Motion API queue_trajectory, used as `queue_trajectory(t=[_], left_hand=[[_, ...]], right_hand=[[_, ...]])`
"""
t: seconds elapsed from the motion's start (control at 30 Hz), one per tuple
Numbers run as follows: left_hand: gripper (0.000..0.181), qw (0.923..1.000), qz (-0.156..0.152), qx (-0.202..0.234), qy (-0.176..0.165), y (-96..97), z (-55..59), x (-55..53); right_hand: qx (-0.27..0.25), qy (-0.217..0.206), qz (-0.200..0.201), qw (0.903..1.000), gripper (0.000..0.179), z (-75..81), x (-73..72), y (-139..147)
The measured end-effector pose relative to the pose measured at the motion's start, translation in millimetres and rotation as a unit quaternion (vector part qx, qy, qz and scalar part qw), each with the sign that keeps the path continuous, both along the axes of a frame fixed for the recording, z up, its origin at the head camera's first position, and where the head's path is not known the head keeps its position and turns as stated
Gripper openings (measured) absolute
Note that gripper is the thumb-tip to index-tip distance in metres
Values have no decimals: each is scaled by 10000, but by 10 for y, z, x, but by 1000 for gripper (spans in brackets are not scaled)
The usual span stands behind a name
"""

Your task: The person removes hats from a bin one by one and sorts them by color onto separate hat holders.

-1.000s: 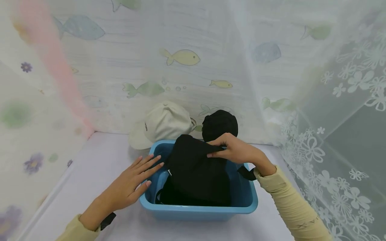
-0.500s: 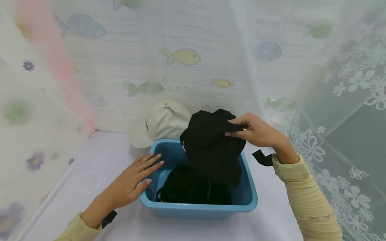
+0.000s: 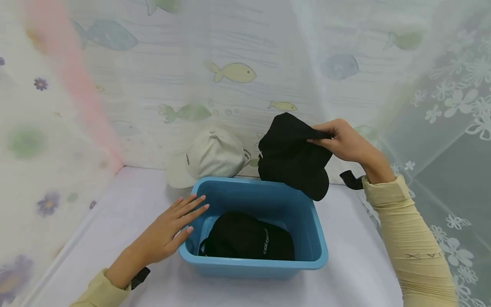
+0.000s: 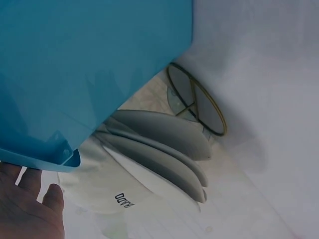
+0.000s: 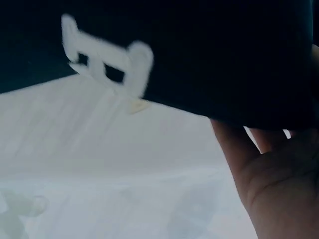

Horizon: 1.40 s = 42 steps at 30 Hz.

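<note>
My right hand [image 3: 347, 140] pinches the edge of a black cap [image 3: 293, 153], holding it up over the back right corner of a blue plastic basin [image 3: 253, 264]. In the right wrist view, white lettering [image 5: 107, 57] shows on this cap. My left hand [image 3: 165, 234] rests at the basin's left rim with its fingers straight. Inside the basin lies another black cap [image 3: 245, 236] with white letters. Behind the basin stands a pale cream cap [image 3: 215, 153]; the left wrist view shows several cap brims [image 4: 164, 144] stacked there.
A white cloth [image 3: 145, 196] covers the surface under the basin. Netting printed with fish [image 3: 238, 73] hangs behind, and white-flowered mesh [image 3: 456, 102] hangs at the right. In the left wrist view, a round disc with a gold-coloured rim [image 4: 214, 112] appears beside the brims.
My right hand has lifted the black cap out of the basin, up and to the right, uncovering the lettered cap beneath. It now covers the black cap behind the basin. My left hand has stayed put.
</note>
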<state>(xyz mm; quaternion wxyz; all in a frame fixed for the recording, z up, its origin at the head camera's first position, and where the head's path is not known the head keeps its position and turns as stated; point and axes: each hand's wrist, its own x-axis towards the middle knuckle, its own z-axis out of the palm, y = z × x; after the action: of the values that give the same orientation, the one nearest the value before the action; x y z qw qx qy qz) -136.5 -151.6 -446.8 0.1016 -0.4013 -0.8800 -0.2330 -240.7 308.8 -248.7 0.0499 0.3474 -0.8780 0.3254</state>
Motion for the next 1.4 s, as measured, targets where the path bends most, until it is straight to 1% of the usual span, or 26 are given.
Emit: queue_trajectory(t=[0.1, 0.2, 0.27, 0.4, 0.5, 0.63, 0.8, 0.9, 0.97, 1.1, 1.27, 1.4], left_hand=[[56, 10000, 10, -1, -9, 1, 7, 4], [57, 10000, 34, -7, 11, -1, 15, 13], [57, 10000, 45, 10, 31, -3, 20, 20], [57, 10000, 40, 14, 84, 0, 28, 32], [57, 9999, 21, -23, 101, -1, 26, 40], [57, 9999, -8, 2, 161, -9, 20, 46], [57, 9996, -48, -28, 295, -9, 16, 35], [57, 9990, -74, -141, 406, -3, 17, 14], [57, 9986, -100, -235, 455, 3, 21, 1], [57, 9984, -135, -312, 444, 10, 41, -4], [57, 9989, -124, -206, 391, 3, 40, 3], [56, 9993, -95, -147, 316, -1, 26, 9]], right_hand=[[-223, -78, 37, 9997, 32, -101, -178, 35], [-529, -117, -8, 9985, 33, -240, -353, 41], [-645, -88, -58, 9979, 32, -342, -459, 35], [-684, -73, -181, 9975, 30, -535, -626, 25], [-642, -143, -278, 9974, 31, -647, -704, 5], [-636, -193, -412, 9969, 31, -708, -763, -49], [-632, -230, -364, 9971, 33, -769, -819, -102], [-481, -333, -392, 9975, 35, -848, -844, -91], [-354, -431, -511, 9971, 36, -911, -842, -75], [-240, -529, -611, 9964, 39, -1020, -867, -57], [-381, -639, -436, 9963, 43, -1089, -913, -98], [-421, -873, -384, 9946, 42, -1126, -938, -122]])
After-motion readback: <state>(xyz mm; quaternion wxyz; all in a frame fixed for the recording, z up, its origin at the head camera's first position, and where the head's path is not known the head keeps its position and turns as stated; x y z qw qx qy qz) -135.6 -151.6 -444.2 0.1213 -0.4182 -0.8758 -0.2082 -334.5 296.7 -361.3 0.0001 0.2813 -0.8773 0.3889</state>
